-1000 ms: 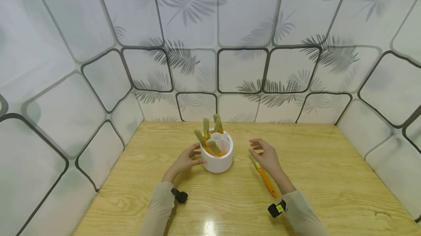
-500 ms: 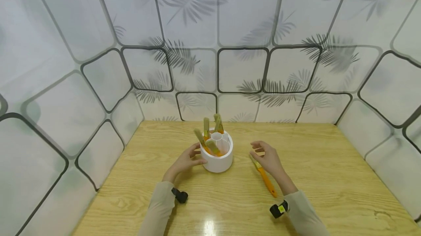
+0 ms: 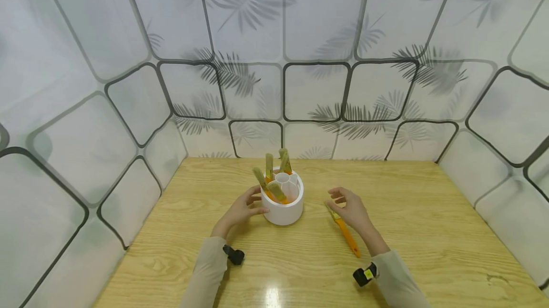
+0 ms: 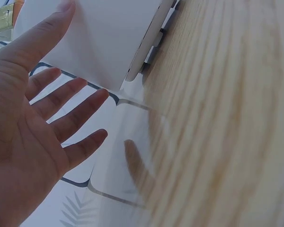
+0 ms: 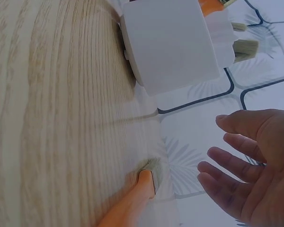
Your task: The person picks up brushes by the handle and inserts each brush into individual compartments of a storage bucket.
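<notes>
Four brushes (image 3: 269,181) in the holder (image 3: 283,205), one brush (image 3: 344,232) under the lowered right hand (image 3: 352,208); left hand (image 3: 241,210) touches the holder; both hands' fingers apart.

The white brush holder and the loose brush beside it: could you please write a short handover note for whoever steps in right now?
Left hand: open, thumb against the side of the white brush holder.
Right hand: open, holding nothing, just above the loose orange-handled brush lying flat on the wooden table, right of the holder.
Done: four brushes stand in the holder, bristles up.
Left: the loose brush is not yet picked up.
</notes>
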A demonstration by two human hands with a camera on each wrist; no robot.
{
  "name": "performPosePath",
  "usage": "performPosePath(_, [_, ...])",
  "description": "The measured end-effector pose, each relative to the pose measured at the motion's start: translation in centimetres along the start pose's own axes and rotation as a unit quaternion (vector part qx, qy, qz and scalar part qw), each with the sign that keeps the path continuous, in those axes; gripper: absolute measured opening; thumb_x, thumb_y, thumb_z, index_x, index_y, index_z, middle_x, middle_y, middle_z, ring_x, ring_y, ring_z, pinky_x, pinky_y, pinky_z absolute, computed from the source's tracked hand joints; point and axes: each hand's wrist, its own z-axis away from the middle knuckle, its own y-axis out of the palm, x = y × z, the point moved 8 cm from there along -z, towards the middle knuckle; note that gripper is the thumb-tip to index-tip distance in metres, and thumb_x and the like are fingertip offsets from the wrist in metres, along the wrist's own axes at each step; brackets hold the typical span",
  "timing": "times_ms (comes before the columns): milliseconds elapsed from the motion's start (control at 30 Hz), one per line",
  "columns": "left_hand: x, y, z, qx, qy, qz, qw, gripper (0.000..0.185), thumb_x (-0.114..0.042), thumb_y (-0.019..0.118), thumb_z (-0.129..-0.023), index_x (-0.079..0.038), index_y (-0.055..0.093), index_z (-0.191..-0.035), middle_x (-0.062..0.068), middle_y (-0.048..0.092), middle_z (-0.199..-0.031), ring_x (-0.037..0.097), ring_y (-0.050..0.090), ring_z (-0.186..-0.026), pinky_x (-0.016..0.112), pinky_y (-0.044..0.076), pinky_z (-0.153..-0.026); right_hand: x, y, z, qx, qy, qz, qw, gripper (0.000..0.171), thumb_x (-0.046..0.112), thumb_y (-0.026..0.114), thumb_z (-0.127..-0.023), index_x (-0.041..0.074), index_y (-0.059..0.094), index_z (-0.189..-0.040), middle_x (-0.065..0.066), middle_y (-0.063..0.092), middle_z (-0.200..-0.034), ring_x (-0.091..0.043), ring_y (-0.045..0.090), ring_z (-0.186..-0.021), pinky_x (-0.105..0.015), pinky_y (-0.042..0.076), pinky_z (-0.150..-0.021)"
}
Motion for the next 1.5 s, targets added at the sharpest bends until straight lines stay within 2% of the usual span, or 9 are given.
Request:
performPosePath(200, [0.1, -0.1, 0.0, 0.0, 0.004, -0.004, 1.0, 0.077, -0.034, 0.075, -0.076, -0.019, 0.037, -0.141, 0.009, 0.04, -0.142, 0.033, 0.046, -0.124, 0.051, 0.037, -0.104, -0.6, 0.2, 0.3, 0.014, 0.024, 0.0, 1.0, 0.032, 0.019, 0.068, -0.086, 0.006, 0.06, -0.114, -0.017, 0.063, -0.105, -0.031, 0.062, -0.087, -0.035, 0.055, -0.063])
performPosePath(333, [0.0, -0.2, 0.0, -0.001, 0.007, -0.004, 1.0, 0.075, -0.033, 0.075, -0.077, -0.019, 0.038, -0.14, 0.009, 0.041, -0.141, 0.033, 0.046, -0.123, 0.05, 0.038, -0.103, -0.8, 0.3, 0.3, 0.023, 0.035, 0.003, 0.999, 0.034, 0.021, 0.067, -0.087, 0.005, 0.06, -0.115, -0.016, 0.063, -0.105, -0.029, 0.062, -0.087, -0.032, 0.055, -0.062])
performPosePath(433, [-1.1, -0.2, 0.4, 0.006, 0.007, 0.009, 0.9999, 0.073, -0.028, 0.074, -0.079, -0.015, 0.037, -0.141, 0.012, 0.039, -0.142, 0.036, 0.044, -0.124, 0.052, 0.037, -0.104, -0.9, 0.4, 0.5, 0.03, 0.041, 0.003, 0.999, 0.035, 0.023, 0.066, -0.087, 0.004, 0.059, -0.116, -0.016, 0.062, -0.105, -0.028, 0.061, -0.087, -0.032, 0.054, -0.062])
performPosePath(567, [-0.9, -0.2, 0.4, 0.01, -0.001, 0.018, 0.9998, 0.073, -0.022, 0.073, -0.08, -0.012, 0.035, -0.142, 0.014, 0.036, -0.144, 0.038, 0.042, -0.126, 0.053, 0.035, -0.105, -1.1, 0.5, 0.8, 0.034, 0.048, 0.006, 0.998, 0.035, 0.024, 0.065, -0.088, 0.004, 0.06, -0.116, -0.015, 0.062, -0.105, -0.027, 0.061, -0.087, -0.031, 0.054, -0.062])
performPosePath(667, [0.2, -0.3, -0.1, 0.001, 0.002, 0.012, 0.9999, 0.073, -0.026, 0.074, -0.079, -0.015, 0.037, -0.141, 0.011, 0.038, -0.143, 0.036, 0.044, -0.125, 0.051, 0.037, -0.104, -1.4, 0.5, 0.9, 0.033, 0.049, 0.009, 0.998, 0.034, 0.022, 0.065, -0.088, 0.003, 0.06, -0.115, -0.016, 0.063, -0.103, -0.026, 0.061, -0.084, -0.031, 0.054, -0.063])
performPosePath(867, [0.3, -0.4, 0.0, -0.002, 0.009, 0.011, 0.9999, 0.074, -0.029, 0.075, -0.078, -0.016, 0.038, -0.14, 0.01, 0.041, -0.141, 0.034, 0.047, -0.123, 0.049, 0.04, -0.102, -1.7, 0.5, 1.2, 0.031, 0.046, 0.017, 0.998, 0.032, 0.018, 0.067, -0.086, 0.003, 0.061, -0.114, -0.014, 0.063, -0.097, -0.021, 0.057, -0.077, -0.029, 0.05, -0.061])
performPosePath(1200, [0.4, -0.6, -0.1, -0.005, 0.005, 0.017, 0.9998, 0.071, -0.023, 0.074, -0.08, -0.016, 0.037, -0.141, 0.012, 0.04, -0.142, 0.036, 0.045, -0.124, 0.05, 0.041, -0.101, -2.2, 0.5, 1.4, 0.04, 0.053, 0.035, 0.997, 0.034, 0.021, 0.067, -0.086, 0.004, 0.061, -0.115, -0.013, 0.062, -0.097, -0.02, 0.056, -0.076, -0.03, 0.049, -0.061])
performPosePath(1500, [-2.0, -0.5, 0.9, 0.017, 0.009, 0.02, 0.9996, 0.071, -0.016, 0.07, -0.083, -0.005, 0.032, -0.142, 0.021, 0.037, -0.141, 0.044, 0.041, -0.125, 0.055, 0.037, -0.102, -2.8, 0.6, 1.7, 0.051, 0.065, 0.03, 0.996, 0.036, 0.021, 0.069, -0.085, 0.002, 0.06, -0.114, -0.013, 0.062, -0.095, -0.02, 0.057, -0.076, -0.032, 0.051, -0.064])
